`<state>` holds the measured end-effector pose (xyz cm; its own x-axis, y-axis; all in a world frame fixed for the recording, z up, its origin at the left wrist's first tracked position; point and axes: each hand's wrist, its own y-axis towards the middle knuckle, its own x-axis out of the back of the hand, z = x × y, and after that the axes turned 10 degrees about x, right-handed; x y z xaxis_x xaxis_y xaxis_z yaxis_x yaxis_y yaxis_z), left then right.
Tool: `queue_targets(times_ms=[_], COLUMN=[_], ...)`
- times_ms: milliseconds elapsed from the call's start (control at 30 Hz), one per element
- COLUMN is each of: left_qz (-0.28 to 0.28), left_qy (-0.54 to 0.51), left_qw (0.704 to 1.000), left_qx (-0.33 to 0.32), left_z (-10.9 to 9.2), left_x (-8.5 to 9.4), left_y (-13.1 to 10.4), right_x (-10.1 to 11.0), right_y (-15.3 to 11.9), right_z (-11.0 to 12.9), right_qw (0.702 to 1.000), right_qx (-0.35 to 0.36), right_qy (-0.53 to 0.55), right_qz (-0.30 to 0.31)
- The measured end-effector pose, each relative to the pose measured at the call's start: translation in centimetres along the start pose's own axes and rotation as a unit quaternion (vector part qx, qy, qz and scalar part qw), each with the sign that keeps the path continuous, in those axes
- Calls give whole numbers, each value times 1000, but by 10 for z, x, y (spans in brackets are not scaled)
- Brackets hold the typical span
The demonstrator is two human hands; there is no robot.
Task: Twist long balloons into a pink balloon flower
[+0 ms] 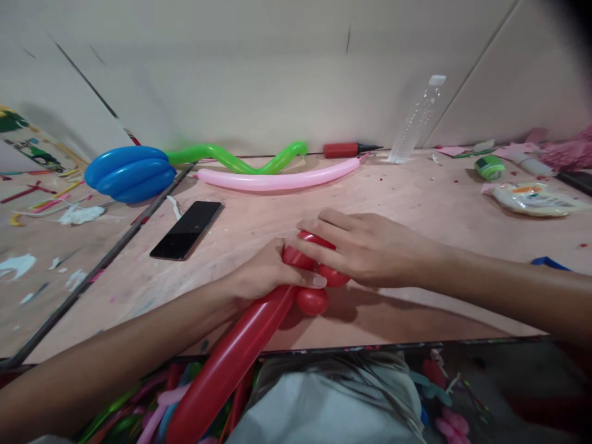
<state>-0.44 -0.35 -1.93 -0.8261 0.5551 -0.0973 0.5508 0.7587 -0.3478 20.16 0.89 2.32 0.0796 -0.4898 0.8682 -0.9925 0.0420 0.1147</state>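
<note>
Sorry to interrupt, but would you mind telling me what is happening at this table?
A person is handling a red balloon. The left hand grips it where its long section meets some small twisted bubbles, and the right hand is closed over part of that cluster. The long section slants down past the near edge of the table. Farther back lie a pink balloon and a green balloon.

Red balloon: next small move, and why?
Probably a twist: left hand steadies the red balloon while the right hand turns the bubbles. Both hands are on it at the bubbles, and a long untwisted length runs past the table edge.
</note>
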Motion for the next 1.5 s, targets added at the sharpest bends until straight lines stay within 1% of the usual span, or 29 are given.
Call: queue_targets(times_ms=[100,167,233,300,367,433,500,567,633,733,800,867,933,1000,1067,1133,1200,1267,1333,1400,1433,1467,1500], left_qz=[-13,-28,-58,-95,-117,-130,-148,-156,-139,-80,-41,-16,-2,5,13,21,29,32,20,-9,-23,-37,-51], left_qy=[-16,10,65,126,176,214,238,236,205,135,85,31,-6,1,57,142,218,278,335,393,416,438,463], left_qw=[1000,999,994,981,967,957,949,948,960,983,992,998,1000,1000,998,989,975,959,942,919,909,898,885], left_qx=[-3,-16,-58,-111,-139,-144,-148,-147,-129,-96,-79,-57,-26,8,32,41,43,39,27,17,16,16,14], left_z=[1,1,-1,-3,-5,-6,-6,-5,-3,0,2,5,6,4,0,-7,-14,-20,-24,-28,-29,-31,-34], left_x=[-4,-5,-4,-3,-2,-1,-2,-3,-3,2,5,7,7,8,10,14,17,19,20,19,18,16,13], left_y=[-1,-1,-1,-2,-2,-3,-4,-4,-2,4,9,12,13,11,9,6,3,1,-1,-2,-3,-4,-4], right_x=[-6,-12,-18,-21,-20,-18,-16,-15,-15,-15,-14,-12,-8,-4,1,6,10,13,12,9,6,3,0], right_y=[-1,1,4,7,10,13,14,15,14,14,14,15,17,21,25,30,35,38,39,36,34,31,28], right_z=[4,8,12,13,12,10,9,9,10,11,10,9,8,8,10,13,14,14,11,5,1,-3,-8], right_qw=[998,996,991,986,984,982,979,979,981,984,985,986,989,990,988,983,975,967,959,951,941,924,897], right_qx=[-37,-82,-132,-164,-176,-183,-191,-190,-179,-166,-163,-157,-140,-125,-120,-129,-142,-158,-183,-212,-224,-235,-239], right_qy=[-31,-36,-19,2,19,31,40,41,32,30,30,19,2,-6,-5,12,53,106,146,186,226,280,354], right_qz=[-30,-23,2,25,35,42,55,66,64,53,51,51,55,68,96,133,161,172,160,128,117,109,114])
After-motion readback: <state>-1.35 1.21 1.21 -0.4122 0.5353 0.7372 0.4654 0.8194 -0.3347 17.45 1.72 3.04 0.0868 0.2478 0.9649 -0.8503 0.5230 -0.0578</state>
